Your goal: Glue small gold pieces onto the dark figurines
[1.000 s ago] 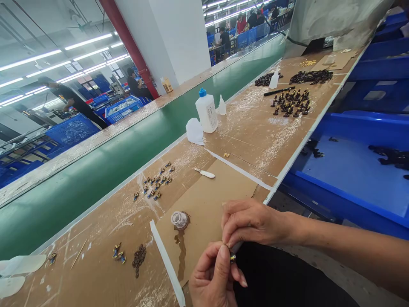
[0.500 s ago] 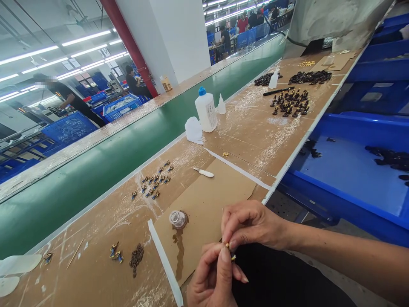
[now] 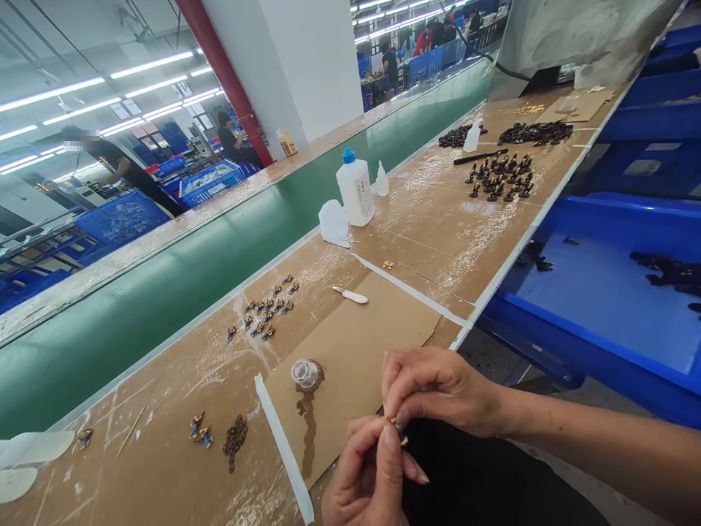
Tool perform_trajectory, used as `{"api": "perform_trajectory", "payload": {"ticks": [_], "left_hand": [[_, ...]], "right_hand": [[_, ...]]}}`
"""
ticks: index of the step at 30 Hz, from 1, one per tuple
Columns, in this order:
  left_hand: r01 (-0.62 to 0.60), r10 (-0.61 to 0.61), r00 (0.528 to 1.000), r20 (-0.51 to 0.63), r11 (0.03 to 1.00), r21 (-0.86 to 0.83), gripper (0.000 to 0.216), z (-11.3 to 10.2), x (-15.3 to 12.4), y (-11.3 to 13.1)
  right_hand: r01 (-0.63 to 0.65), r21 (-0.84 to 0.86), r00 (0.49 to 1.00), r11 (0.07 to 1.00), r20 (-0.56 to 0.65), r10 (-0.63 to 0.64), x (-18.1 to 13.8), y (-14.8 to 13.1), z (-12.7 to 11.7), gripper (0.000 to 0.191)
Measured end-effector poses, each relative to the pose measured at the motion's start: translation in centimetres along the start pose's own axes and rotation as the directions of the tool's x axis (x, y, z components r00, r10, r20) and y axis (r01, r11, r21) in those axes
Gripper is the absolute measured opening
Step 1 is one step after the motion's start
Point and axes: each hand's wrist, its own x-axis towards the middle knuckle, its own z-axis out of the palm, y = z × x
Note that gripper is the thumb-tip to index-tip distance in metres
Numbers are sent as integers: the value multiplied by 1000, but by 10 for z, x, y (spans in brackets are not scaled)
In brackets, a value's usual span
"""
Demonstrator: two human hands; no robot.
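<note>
My left hand pinches a tiny blue and yellow figure between thumb and forefinger, most of it covered by the fingers. Against its top, the fingertips of my right hand are closed on a very small yellow piece. Both hands meet over my dark lap at the table's front edge. Left of them, a small clear cup stands on a cardboard sheet, with a brown wet streak beside it. A white-handled knife lies farther back on the sheet.
Several small figures stand behind the cardboard; dark rings lie to its left. A blue-capped bottle stands near the green conveyor belt. Dark-based pieces are at the back right. A blue bin sits beside the table.
The hands stay together on the small figure, with only slight finger movement. The whole view has shifted a little.
</note>
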Motion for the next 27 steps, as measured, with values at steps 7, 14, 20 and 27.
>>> {"api": "perform_trajectory", "payload": {"ticks": [7,14,20,27], "left_hand": [[-5,5,1000,11,1000,-12,6,0,0,1],[-25,25,1000,11,1000,2,6,-2,0,-2],[-7,7,1000,-2,1000,-3,8,-2,0,-2],[-1,1,1000,-31,1000,-4,10,-3,1,-1]], "right_hand": [[-56,60,998,997,-29,58,-1,-1,2,4],[-26,43,997,999,-67,29,-1,-2,6,7],[-110,159,988,981,-87,125,-3,-1,9,6],[-40,73,994,997,-98,47,-4,4,9,7]]}}
